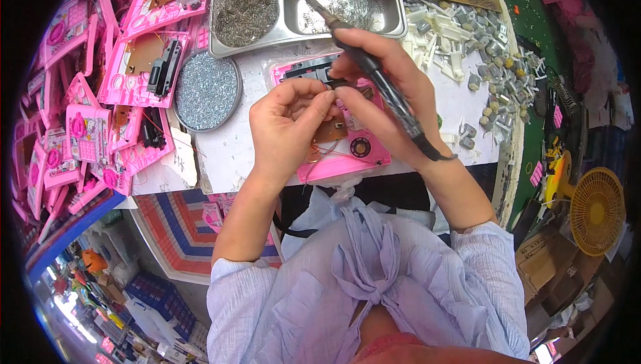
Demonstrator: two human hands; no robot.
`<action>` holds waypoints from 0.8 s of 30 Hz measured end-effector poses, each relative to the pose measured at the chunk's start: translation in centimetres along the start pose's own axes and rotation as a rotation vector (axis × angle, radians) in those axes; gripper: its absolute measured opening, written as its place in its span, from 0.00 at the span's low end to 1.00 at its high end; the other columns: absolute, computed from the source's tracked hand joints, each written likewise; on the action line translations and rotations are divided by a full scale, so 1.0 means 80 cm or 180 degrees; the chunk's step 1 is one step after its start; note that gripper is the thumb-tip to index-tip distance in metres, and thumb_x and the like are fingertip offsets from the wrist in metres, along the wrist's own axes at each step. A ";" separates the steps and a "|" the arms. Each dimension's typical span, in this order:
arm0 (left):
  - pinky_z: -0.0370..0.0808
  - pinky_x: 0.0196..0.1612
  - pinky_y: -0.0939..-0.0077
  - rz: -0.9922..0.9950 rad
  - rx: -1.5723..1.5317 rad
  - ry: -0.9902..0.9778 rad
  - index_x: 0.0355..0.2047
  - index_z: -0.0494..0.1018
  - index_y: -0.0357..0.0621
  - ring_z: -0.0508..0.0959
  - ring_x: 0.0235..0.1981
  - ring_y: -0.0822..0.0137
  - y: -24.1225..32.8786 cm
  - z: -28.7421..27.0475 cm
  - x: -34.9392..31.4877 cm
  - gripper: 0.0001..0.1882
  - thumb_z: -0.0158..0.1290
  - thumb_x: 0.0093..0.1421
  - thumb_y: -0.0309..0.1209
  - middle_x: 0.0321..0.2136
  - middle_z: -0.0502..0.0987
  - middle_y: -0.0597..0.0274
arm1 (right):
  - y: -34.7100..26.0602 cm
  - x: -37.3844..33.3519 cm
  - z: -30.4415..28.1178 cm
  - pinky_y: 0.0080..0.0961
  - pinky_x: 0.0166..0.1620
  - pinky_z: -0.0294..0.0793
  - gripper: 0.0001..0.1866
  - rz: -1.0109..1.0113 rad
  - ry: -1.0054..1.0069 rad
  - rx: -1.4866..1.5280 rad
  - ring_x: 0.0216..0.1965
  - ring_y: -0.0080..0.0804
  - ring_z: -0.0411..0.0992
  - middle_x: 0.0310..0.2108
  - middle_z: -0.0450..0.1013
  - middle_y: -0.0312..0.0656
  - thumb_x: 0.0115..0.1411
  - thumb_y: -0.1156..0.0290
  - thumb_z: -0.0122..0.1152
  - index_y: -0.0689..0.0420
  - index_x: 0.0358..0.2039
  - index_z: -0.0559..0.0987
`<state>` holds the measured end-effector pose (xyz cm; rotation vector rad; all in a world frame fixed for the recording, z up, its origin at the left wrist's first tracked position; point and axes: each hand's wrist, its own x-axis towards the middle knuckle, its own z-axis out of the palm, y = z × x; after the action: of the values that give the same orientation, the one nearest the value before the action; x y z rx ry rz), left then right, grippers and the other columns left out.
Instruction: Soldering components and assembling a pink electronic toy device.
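Note:
On the white table before me lies a pink plastic housing (374, 158). It carries a brown circuit board (332, 132), a round black part (360, 147), thin wires and a black and grey part at its far side. My left hand (290, 116) is closed in a pinch over the housing; what its fingertips hold is too small to make out. Held in my right hand (407, 90) is a soldering iron (375, 70) with a black handle, its metal tip pointing up and left, away from the housing. The right thumb and fingertips meet the left ones, partly hiding the work.
Pink housings (87, 127) are heaped at the left. Beside them stands a round dish of small silvery screws (207, 90). A metal tray (304, 38) of small metal parts is at the back. White and grey plastic pieces (461, 44) spread at right, near a yellow fan (596, 210).

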<state>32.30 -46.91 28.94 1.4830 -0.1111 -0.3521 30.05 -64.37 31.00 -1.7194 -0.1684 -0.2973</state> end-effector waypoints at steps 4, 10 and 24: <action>0.81 0.36 0.82 0.0180 0.0075 0.0012 0.40 0.79 0.30 0.83 0.31 0.74 -0.002 -0.001 0.000 0.06 0.59 0.65 0.22 0.29 0.82 0.61 | 0.004 0.010 0.012 0.25 0.44 0.78 0.29 -0.0070 -0.0022 -0.0082 0.38 0.30 0.78 0.39 0.77 0.43 0.56 0.84 0.63 0.55 0.59 0.75; 0.76 0.31 0.85 -0.0021 0.0046 -0.0052 0.40 0.80 0.32 0.78 0.27 0.79 0.000 -0.011 0.002 0.06 0.59 0.65 0.23 0.28 0.81 0.64 | 0.015 0.001 0.012 0.24 0.43 0.78 0.29 -0.0061 0.0100 -0.0286 0.36 0.29 0.78 0.40 0.76 0.43 0.56 0.83 0.64 0.55 0.59 0.75; 0.73 0.30 0.86 -0.0285 0.0014 -0.0133 0.37 0.80 0.34 0.75 0.26 0.81 0.005 -0.014 0.005 0.06 0.61 0.65 0.26 0.27 0.79 0.68 | 0.018 -0.006 0.010 0.28 0.44 0.77 0.31 -0.0317 0.0103 -0.0772 0.37 0.37 0.77 0.38 0.75 0.41 0.52 0.83 0.66 0.53 0.58 0.75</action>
<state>33.04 -45.97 29.20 1.4883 -0.0791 -0.4556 30.05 -63.80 29.40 -1.9480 -0.2010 -0.4333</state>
